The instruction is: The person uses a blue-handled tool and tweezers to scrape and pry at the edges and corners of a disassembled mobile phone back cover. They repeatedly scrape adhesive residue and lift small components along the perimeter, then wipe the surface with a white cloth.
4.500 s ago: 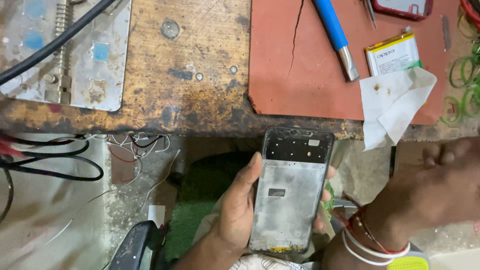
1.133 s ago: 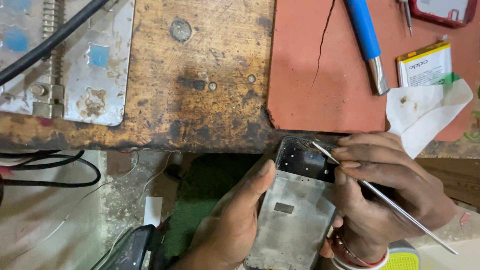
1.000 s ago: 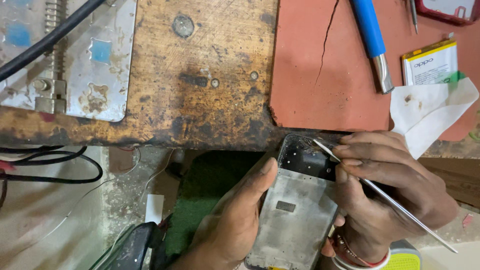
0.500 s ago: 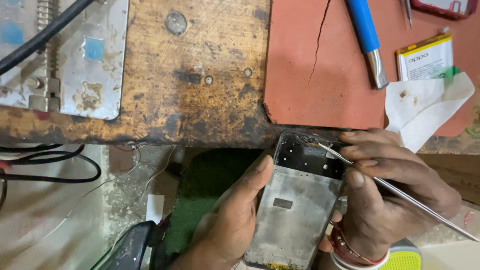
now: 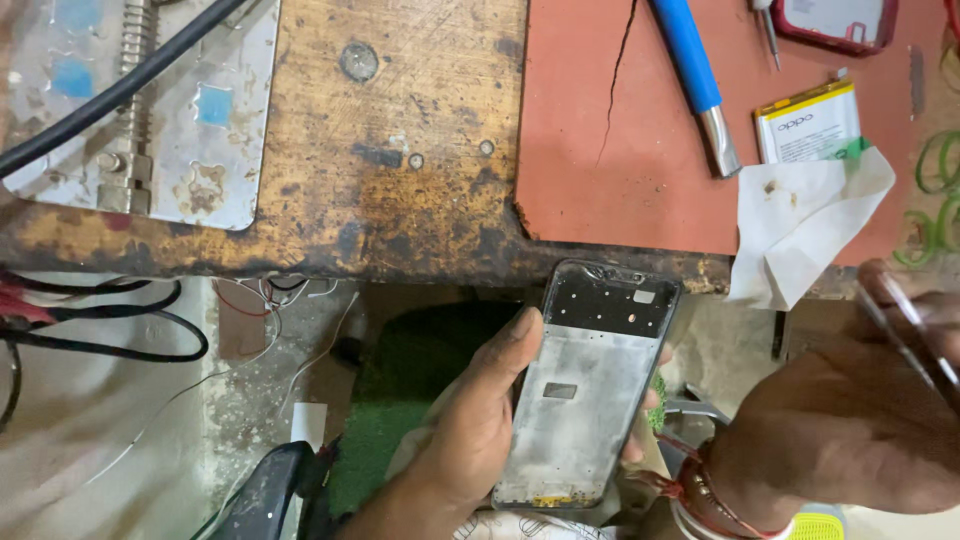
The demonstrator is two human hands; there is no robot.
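Crumpled tissue point(image 5: 800, 225) beside phone frame point(image 5: 590, 385)

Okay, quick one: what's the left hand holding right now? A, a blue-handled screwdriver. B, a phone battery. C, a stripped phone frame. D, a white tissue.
C: the left hand grips the stripped phone frame by its edges below the bench edge, while the blue-handled screwdriver, white tissue and phone battery all lie on the red mat.
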